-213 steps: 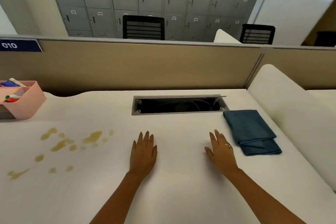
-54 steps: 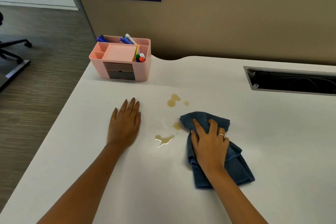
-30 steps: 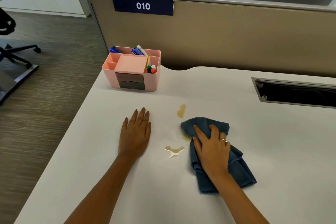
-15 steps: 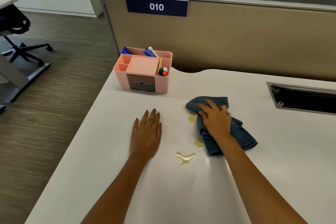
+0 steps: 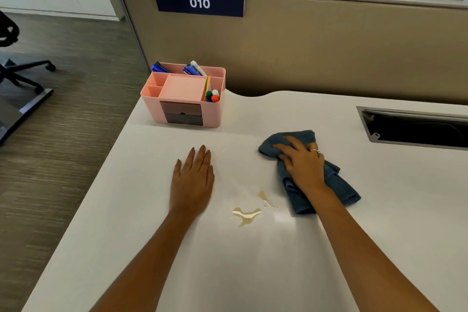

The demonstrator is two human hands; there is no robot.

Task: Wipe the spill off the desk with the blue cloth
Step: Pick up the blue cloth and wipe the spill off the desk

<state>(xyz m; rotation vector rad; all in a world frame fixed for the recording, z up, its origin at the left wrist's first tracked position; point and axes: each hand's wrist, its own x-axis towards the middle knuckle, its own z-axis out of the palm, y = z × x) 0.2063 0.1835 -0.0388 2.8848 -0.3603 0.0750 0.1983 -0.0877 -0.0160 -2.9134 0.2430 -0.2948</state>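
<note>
Cable slot (image 5: 415,129) cut off at right edge; blue cloth (image 5: 336,185) partly hidden under right hand (image 5: 302,166).

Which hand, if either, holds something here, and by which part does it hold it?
The right hand presses on the blue cloth, its fingers spread over the bunched far end. The left hand lies flat on the desk, holding nothing.
</note>
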